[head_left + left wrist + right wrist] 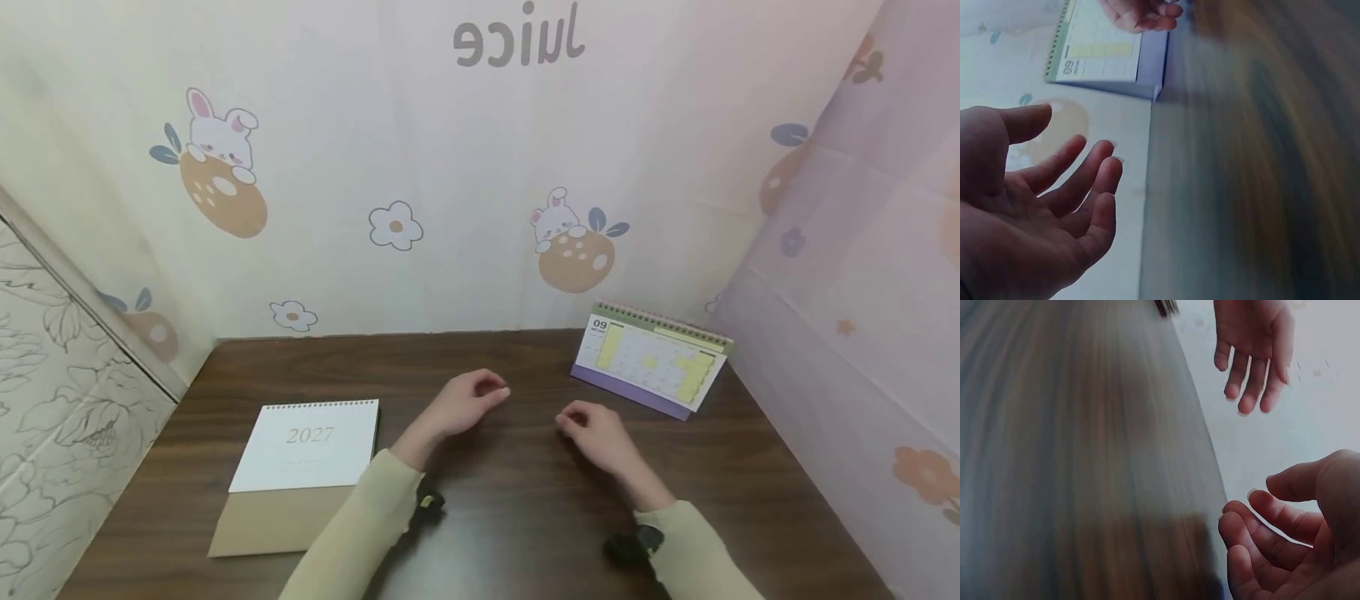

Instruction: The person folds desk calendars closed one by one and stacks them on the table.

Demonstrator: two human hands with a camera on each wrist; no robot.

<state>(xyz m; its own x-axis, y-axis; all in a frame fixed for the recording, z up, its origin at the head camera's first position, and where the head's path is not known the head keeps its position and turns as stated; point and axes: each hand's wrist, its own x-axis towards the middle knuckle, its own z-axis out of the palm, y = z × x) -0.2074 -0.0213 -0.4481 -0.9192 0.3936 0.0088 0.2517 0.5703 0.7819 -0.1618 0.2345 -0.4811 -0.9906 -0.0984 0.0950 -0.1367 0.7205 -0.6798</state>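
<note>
My left hand (pixel 463 402) hovers over the middle of the table, fingers loosely bent, holding nothing. To its left stands a white desk calendar (pixel 307 446) marked 2027, on a tan base. My right hand (pixel 594 433) is also relaxed and holds nothing, a short gap from the left one. Beyond it, at the back right, a spiral desk calendar (pixel 651 358) stands propped, showing page 09 with yellow blocks and a purple base. In the left wrist view the left fingers (pixel 1100 181) spread loosely; the right wrist view shows the right fingers (pixel 1272 537) softly curled.
The dark wooden table (pixel 517 533) meets a patterned curtain (pixel 465 167) along its back edge. Another printed cloth (pixel 847 317) hangs on the right side, and a flower-drawn panel (pixel 60 417) borders the left.
</note>
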